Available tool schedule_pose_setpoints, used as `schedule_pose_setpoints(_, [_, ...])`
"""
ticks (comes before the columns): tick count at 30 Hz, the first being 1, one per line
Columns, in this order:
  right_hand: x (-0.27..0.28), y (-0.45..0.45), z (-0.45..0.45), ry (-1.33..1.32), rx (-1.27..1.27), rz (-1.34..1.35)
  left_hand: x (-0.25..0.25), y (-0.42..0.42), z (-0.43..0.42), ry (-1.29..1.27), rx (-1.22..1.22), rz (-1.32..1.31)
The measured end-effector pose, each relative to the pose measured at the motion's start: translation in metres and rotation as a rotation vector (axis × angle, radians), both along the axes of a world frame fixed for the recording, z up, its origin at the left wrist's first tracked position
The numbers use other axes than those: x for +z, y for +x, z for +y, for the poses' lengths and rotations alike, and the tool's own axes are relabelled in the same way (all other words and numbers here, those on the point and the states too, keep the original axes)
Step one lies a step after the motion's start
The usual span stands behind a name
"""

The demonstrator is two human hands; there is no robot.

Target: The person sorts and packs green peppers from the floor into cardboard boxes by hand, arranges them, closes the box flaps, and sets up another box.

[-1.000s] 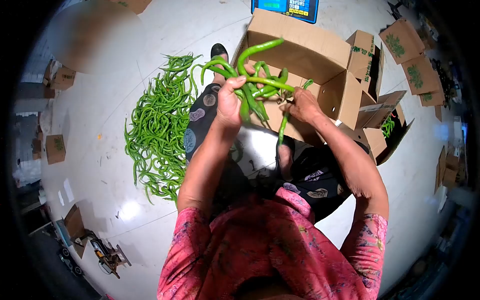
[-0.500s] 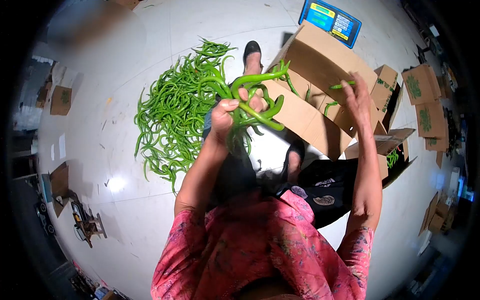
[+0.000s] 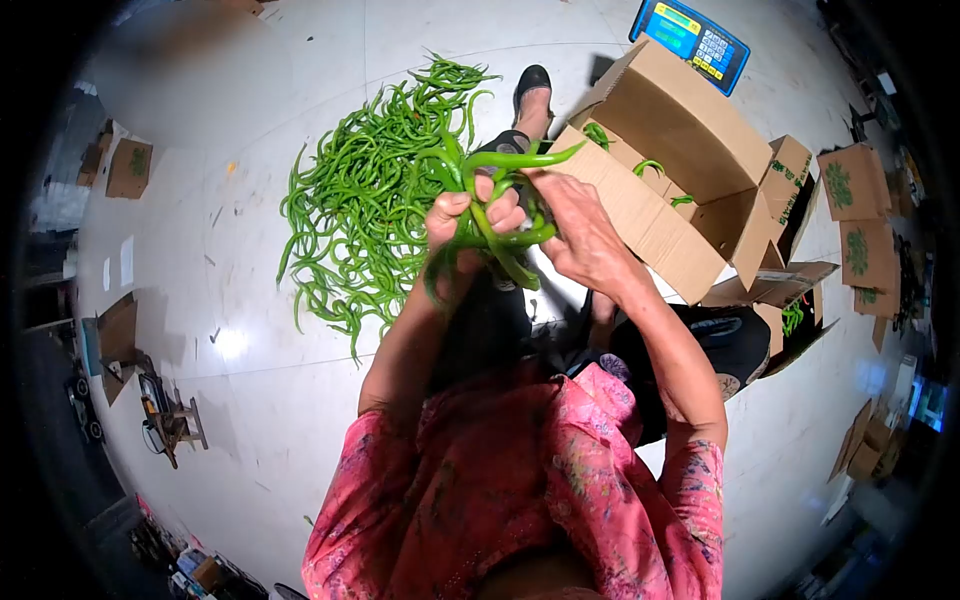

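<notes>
My left hand point(image 3: 470, 220) is closed around a bunch of long green chili peppers point(image 3: 525, 160), whose curved ends stick out on both sides of the fist. At the right end of this bunch, my right hand point(image 3: 585, 235) has its fingers bent around the pepper tips; its fingertips are partly hidden. Behind the left hand, a large heap of green chili peppers point(image 3: 350, 200) lies on the floor. To the right stands an open cardboard box point(image 3: 645, 225) with a few green chili peppers point(image 3: 648, 167) inside.
A blue scale display point(image 3: 690, 42) stands behind the box. Another open carton point(image 3: 770, 290) with peppers is beside my knee. More cartons point(image 3: 855, 185) line the right side. A small wooden stool point(image 3: 175, 415) is at the left. My foot point(image 3: 534, 95) lies between heap and box.
My right hand has come back from over the box to the bunch in my left hand. The pepper at its fingers there has been let go. The view has shifted slightly.
</notes>
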State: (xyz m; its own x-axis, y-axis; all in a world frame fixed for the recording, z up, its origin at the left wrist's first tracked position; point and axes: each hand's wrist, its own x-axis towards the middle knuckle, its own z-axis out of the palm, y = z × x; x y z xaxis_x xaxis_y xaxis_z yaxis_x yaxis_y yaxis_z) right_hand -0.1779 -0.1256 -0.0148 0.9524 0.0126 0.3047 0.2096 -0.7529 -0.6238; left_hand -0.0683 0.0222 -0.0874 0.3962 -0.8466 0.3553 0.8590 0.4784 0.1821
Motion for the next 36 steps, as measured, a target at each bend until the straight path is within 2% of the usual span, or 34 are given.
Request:
schedule_pose_setpoints(3, [0.0,0.009,0.006,0.237,0.04,0.222,-0.002,-0.005,0.009,0.147,0.151,0.053])
schedule_pose_setpoints(4, [0.0,0.007,0.008,0.238,0.022,0.163,-0.004,-0.003,0.01,0.149,0.155,0.048])
schedule_pose_setpoints(7, [0.002,-0.001,0.005,0.427,-0.047,0.341,-0.018,0.004,0.014,0.063,0.06,0.119])
schedule_pose_setpoints(8, [0.002,-0.004,0.003,0.449,-0.061,0.325,-0.031,0.008,0.016,0.092,0.084,0.066])
schedule_pose_setpoints(11, [0.004,-0.008,0.0,0.767,-0.118,0.53,-0.021,0.003,0.017,0.128,0.042,0.195])
schedule_pose_setpoints(12, [0.003,-0.009,0.002,0.866,-0.095,0.426,-0.021,0.002,0.015,0.176,0.088,0.207])
schedule_pose_setpoints(15, [-0.003,-0.017,-0.006,0.98,-0.071,0.494,-0.02,-0.002,0.013,0.224,0.17,0.184])
schedule_pose_setpoints(16, [-0.002,-0.021,-0.003,1.123,-0.057,0.526,-0.024,-0.003,0.013,0.172,0.175,0.208])
schedule_pose_setpoints(19, [-0.019,-0.034,-0.001,1.328,-0.012,0.515,-0.027,-0.004,0.016,0.177,0.175,0.141])
schedule_pose_setpoints(23, [-0.027,-0.046,0.003,1.584,0.013,0.411,-0.018,-0.008,0.01,0.387,0.213,0.179])
schedule_pose_setpoints(24, [-0.025,-0.045,0.004,1.582,0.034,0.398,-0.014,-0.009,0.008,0.395,0.212,0.138])
schedule_pose_setpoints(27, [-0.009,-0.046,0.004,1.834,0.114,0.291,-0.021,-0.006,0.006,0.435,0.185,-0.096])
schedule_pose_setpoints(28, [-0.014,-0.047,-0.001,1.774,0.134,0.294,-0.016,-0.012,0.006,0.539,0.219,-0.129])
schedule_pose_setpoints(31, [-0.01,-0.043,0.0,1.484,0.006,0.366,-0.012,-0.013,0.002,0.549,0.257,-0.241])
schedule_pose_setpoints(33, [-0.004,-0.042,0.009,1.167,-0.072,0.408,-0.003,-0.017,0.003,0.649,0.243,-0.268])
schedule_pose_setpoints(35, [0.002,-0.038,0.022,0.98,-0.22,0.408,0.005,-0.021,0.004,0.768,0.272,-0.378])
schedule_pose_setpoints(36, [-0.005,-0.038,0.024,0.705,-0.283,0.374,0.009,-0.025,0.001,0.757,0.322,-0.327])
